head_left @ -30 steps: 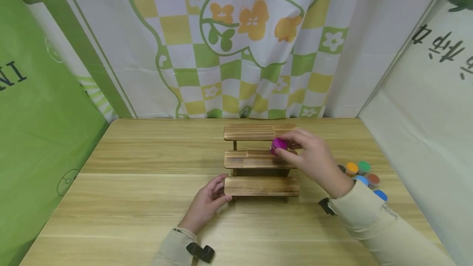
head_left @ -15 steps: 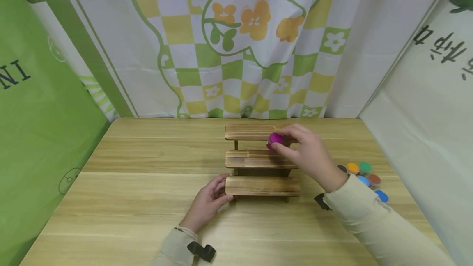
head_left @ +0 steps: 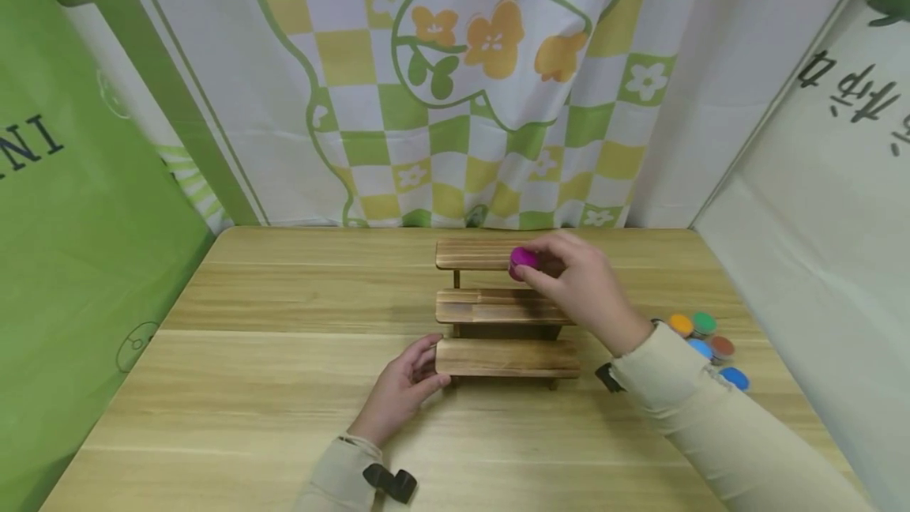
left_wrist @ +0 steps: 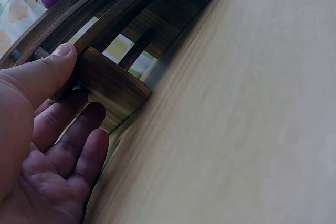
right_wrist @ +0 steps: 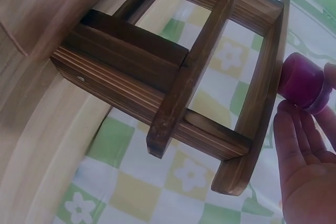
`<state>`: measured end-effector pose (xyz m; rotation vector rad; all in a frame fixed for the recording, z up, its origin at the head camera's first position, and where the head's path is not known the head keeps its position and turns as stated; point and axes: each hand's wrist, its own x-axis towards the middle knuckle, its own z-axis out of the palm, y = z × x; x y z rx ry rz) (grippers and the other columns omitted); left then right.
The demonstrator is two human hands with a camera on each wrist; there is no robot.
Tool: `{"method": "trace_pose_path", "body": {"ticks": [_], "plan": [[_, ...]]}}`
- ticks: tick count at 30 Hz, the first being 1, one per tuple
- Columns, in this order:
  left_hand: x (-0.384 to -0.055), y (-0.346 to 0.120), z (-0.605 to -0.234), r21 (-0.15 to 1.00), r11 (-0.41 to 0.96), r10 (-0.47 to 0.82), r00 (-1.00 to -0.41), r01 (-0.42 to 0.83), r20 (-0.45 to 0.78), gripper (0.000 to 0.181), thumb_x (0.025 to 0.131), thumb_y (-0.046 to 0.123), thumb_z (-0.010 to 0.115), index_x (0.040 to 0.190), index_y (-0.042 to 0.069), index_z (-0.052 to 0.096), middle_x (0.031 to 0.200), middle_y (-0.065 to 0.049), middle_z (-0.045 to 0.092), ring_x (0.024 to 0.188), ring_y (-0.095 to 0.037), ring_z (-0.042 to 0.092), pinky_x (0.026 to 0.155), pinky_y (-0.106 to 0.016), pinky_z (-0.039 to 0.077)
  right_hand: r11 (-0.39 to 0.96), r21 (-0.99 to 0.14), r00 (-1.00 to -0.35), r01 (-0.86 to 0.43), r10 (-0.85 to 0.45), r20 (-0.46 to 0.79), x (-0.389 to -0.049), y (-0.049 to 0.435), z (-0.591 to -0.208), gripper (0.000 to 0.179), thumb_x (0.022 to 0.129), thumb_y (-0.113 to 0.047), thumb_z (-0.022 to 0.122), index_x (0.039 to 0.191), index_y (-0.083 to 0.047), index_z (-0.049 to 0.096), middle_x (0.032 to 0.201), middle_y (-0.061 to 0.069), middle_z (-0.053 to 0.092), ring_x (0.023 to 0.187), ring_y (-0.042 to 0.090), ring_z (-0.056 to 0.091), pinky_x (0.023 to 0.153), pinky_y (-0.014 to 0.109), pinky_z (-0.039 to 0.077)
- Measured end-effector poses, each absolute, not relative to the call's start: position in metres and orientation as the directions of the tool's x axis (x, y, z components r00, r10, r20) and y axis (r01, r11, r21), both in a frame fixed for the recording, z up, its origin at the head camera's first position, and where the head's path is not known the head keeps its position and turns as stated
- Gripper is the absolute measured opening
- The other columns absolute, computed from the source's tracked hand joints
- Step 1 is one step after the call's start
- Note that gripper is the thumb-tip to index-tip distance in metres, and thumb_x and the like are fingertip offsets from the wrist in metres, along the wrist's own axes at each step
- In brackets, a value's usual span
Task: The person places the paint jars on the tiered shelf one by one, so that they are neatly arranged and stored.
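A three-tier wooden display stand (head_left: 506, 358) stands on the table. My left hand (head_left: 398, 393) holds the left end of its lowest tier; in the left wrist view the thumb (left_wrist: 50, 74) lies along the wood and the other fingers reach round beneath. My right hand (head_left: 586, 287) pinches a small round pot with a magenta lid (head_left: 522, 262) between thumb and fingertips, over the front of the top tier (head_left: 472, 254). From the right wrist, the purple pot (right_wrist: 302, 82) shows right at the top board's surface, slightly tilted.
Several small pots stand to the right on the wooden table (head_left: 284, 306), among them an orange one (head_left: 680, 325), a green one (head_left: 704, 323), a brown one (head_left: 722, 348) and a blue one (head_left: 735, 378). A checked curtain (head_left: 455, 141) hangs behind the table.
My right hand has lifted the magenta pot from just above the middle tier up and slightly left to the top tier. The left hand stays at the lowest tier's end.
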<state>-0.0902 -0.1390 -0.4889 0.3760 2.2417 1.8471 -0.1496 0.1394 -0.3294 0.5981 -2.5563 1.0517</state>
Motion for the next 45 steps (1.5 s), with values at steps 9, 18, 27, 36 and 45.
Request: {"method": "trace_pose_path", "body": {"ticks": [9, 18, 27, 36, 45], "plan": [[-0.091, -0.138, -0.488, 0.986, 0.160, 0.324, -0.946, 0.044, -0.010, 0.067, 0.092, 0.019, 0.074, 0.150, 0.008, 0.044, 0.142, -0.019, 0.056, 0.124, -0.030, 0.059, 0.104, -0.034, 0.049, 0.641, -0.616, -0.882, -0.458, -0.243, 0.404, -0.154, 0.135, -0.331, 0.026, 0.087, -0.017, 0.081, 0.109, -0.006, 0.073, 0.105, 0.005, 0.069, 0.088, 0.019, 0.070, 0.076, 0.029, 0.060], [-0.089, -0.138, -0.486, 0.987, 0.155, 0.318, -0.948, 0.044, -0.008, 0.066, 0.092, 0.018, 0.074, 0.150, 0.008, 0.044, 0.141, -0.019, 0.057, 0.124, -0.030, 0.059, 0.104, -0.034, 0.049, 0.628, -0.649, -0.900, -0.429, -0.233, 0.368, -0.160, 0.129, -0.333, 0.029, 0.088, -0.018, 0.080, 0.113, -0.005, 0.072, 0.106, 0.006, 0.069, 0.091, 0.021, 0.072, 0.077, 0.026, 0.060], [-0.090, -0.138, -0.486, 0.985, 0.161, 0.320, -0.947, 0.062, 0.007, 0.065, 0.092, 0.018, 0.073, 0.150, 0.009, 0.044, 0.142, -0.020, 0.056, 0.125, -0.031, 0.058, 0.104, -0.036, 0.049, 0.608, -0.671, -0.903, -0.425, -0.231, 0.363, -0.165, 0.123, -0.334, 0.031, 0.086, -0.014, 0.081, 0.113, -0.003, 0.071, 0.108, 0.008, 0.068, 0.093, 0.022, 0.072, 0.078, 0.026, 0.060], [-0.091, -0.139, -0.488, 0.979, 0.193, 0.321, -0.947, 0.059, -0.006, 0.068, 0.092, 0.026, 0.074, 0.151, 0.012, 0.044, 0.143, -0.017, 0.055, 0.126, -0.029, 0.058, 0.104, -0.033, 0.049, 0.580, -0.695, -0.904, -0.425, -0.228, 0.362, -0.169, 0.116, -0.334, 0.031, 0.085, -0.013, 0.082, 0.112, -0.003, 0.070, 0.107, 0.008, 0.068, 0.092, 0.022, 0.072, 0.077, 0.023, 0.059], [-0.090, -0.139, -0.488, 0.981, 0.180, 0.324, -0.946, 0.076, 0.014, 0.067, 0.092, 0.024, 0.074, 0.151, 0.009, 0.044, 0.142, -0.019, 0.056, 0.125, -0.031, 0.058, 0.103, -0.035, 0.049, 0.574, -0.713, -0.914, -0.403, -0.208, 0.349, -0.173, 0.107, -0.333, 0.034, 0.084, -0.014, 0.083, 0.113, -0.003, 0.071, 0.108, 0.010, 0.069, 0.092, 0.024, 0.073, 0.077, 0.026, 0.060]]}}
